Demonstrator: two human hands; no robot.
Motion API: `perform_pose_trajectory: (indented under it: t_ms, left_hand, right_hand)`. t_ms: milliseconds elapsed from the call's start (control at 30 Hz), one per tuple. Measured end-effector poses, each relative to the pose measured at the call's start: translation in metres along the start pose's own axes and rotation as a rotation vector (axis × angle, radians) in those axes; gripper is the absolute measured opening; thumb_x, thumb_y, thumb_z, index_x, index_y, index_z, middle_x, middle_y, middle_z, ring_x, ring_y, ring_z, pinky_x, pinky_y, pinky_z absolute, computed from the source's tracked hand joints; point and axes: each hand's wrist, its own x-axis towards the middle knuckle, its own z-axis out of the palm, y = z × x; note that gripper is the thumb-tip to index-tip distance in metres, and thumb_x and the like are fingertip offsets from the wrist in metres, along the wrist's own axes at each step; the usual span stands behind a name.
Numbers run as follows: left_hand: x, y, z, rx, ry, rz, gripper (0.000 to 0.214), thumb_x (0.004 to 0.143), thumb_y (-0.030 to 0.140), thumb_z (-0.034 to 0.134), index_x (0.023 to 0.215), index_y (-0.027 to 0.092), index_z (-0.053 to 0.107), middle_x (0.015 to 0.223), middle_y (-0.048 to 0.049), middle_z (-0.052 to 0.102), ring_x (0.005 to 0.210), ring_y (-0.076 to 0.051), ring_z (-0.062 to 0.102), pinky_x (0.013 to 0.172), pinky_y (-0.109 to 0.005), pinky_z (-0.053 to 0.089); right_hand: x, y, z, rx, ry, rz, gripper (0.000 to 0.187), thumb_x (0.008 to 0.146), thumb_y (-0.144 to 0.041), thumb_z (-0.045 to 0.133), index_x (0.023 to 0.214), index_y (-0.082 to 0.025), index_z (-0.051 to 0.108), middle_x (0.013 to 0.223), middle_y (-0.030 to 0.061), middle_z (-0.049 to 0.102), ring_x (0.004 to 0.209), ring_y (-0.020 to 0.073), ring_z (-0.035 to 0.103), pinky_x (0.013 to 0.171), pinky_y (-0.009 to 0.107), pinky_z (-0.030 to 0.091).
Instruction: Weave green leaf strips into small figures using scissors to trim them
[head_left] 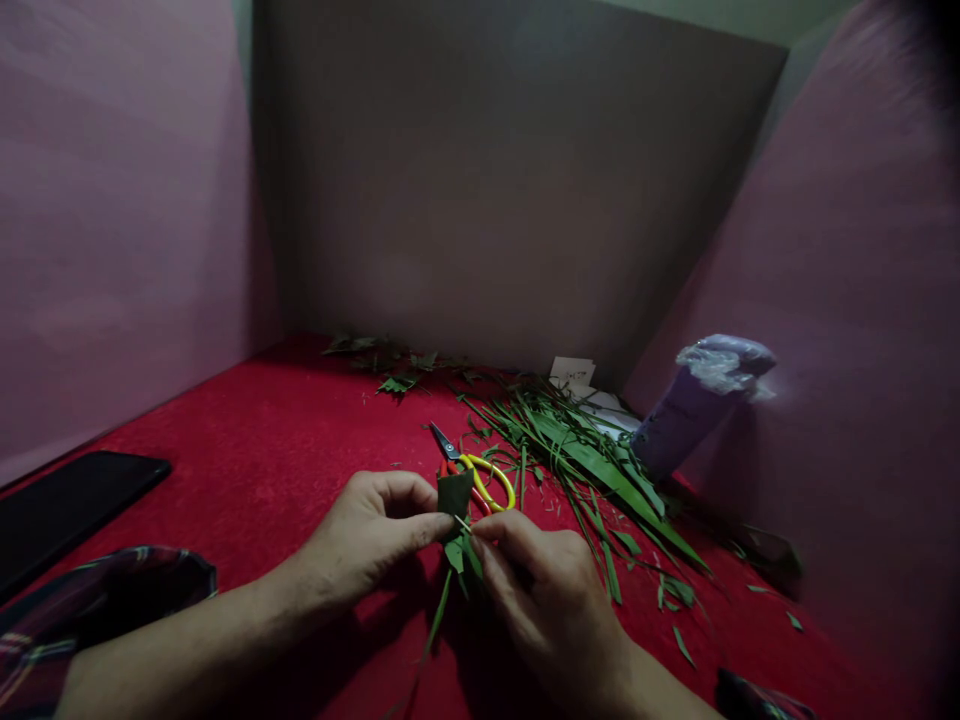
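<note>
My left hand (375, 525) pinches a folded dark green leaf (455, 492) between thumb and fingers. A thin pale stick, like a toothpick (463, 523), meets the leaf's lower edge, and my right hand (544, 585) has its fingertips closed on the stick's other end. Leaf pieces and a long stem (440, 610) hang below the fingertips. Just beyond the leaf lie scissors (495, 478) with yellow and red handles, their blades apart and pointing away to the left. Whether the stick goes through the leaf cannot be made out.
A heap of long green leaves (592, 465) and scraps spreads to the right on the red cloth (247, 430). Behind it stand a white card (572, 371) and a purple container (686, 415) topped with clear plastic. A black flat device (75, 510) lies left. Walls enclose three sides.
</note>
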Motion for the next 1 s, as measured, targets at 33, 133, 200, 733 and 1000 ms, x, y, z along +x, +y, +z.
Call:
perform_pose_trajectory:
  t_ms: [33, 133, 200, 733, 1000]
  left_hand:
    - [0.000, 0.000, -0.001, -0.012, 0.008, -0.011, 0.021, 0.058, 0.027, 0.073, 0.058, 0.015, 0.056, 0.045, 0.0061, 0.050, 0.039, -0.007, 0.040, 0.040, -0.019, 0.029]
    - [0.002, 0.000, -0.003, -0.007, 0.009, -0.013, 0.023, 0.057, 0.026, 0.074, 0.059, 0.015, 0.054, 0.049, 0.0044, 0.053, 0.042, -0.008, 0.043, 0.042, -0.021, 0.032]
    - [0.002, 0.001, -0.004, 0.018, -0.007, -0.022, 0.021, 0.058, 0.026, 0.073, 0.063, 0.013, 0.057, 0.053, 0.0025, 0.055, 0.045, -0.009, 0.045, 0.044, -0.022, 0.033]
    - [0.004, -0.001, -0.009, -0.015, -0.141, -0.116, 0.021, 0.061, 0.030, 0.070, 0.066, 0.012, 0.061, 0.055, -0.0001, 0.057, 0.048, -0.010, 0.046, 0.051, -0.024, 0.035]
    - [0.005, -0.002, -0.011, -0.058, -0.185, -0.130, 0.022, 0.061, 0.031, 0.072, 0.064, 0.012, 0.061, 0.050, 0.0024, 0.054, 0.043, -0.008, 0.041, 0.045, -0.021, 0.029]
  right_hand:
    - [0.000, 0.001, -0.001, -0.001, -0.011, -0.009, 0.020, 0.087, -0.022, 0.043, 0.080, -0.017, 0.061, 0.052, -0.0008, 0.055, 0.042, 0.0100, 0.047, 0.046, 0.019, 0.035]
    - [0.000, 0.003, -0.002, -0.004, -0.052, -0.032, 0.022, 0.089, -0.023, 0.040, 0.078, -0.018, 0.058, 0.054, -0.0019, 0.052, 0.044, 0.0093, 0.045, 0.048, 0.019, 0.034]
    - [0.002, 0.005, -0.003, -0.006, -0.058, -0.047, 0.023, 0.090, -0.023, 0.039, 0.077, -0.019, 0.057, 0.056, -0.0023, 0.052, 0.046, 0.0089, 0.045, 0.050, 0.019, 0.034]
    - [0.008, 0.012, -0.010, -0.209, -0.045, -0.154, 0.018, 0.087, -0.018, 0.043, 0.081, -0.021, 0.060, 0.059, -0.0029, 0.058, 0.048, 0.0094, 0.048, 0.050, 0.020, 0.030]
    - [0.008, 0.013, -0.009, -0.143, -0.054, -0.087, 0.020, 0.087, -0.017, 0.040, 0.074, -0.021, 0.055, 0.055, -0.0043, 0.048, 0.046, 0.0088, 0.039, 0.048, 0.019, 0.028]
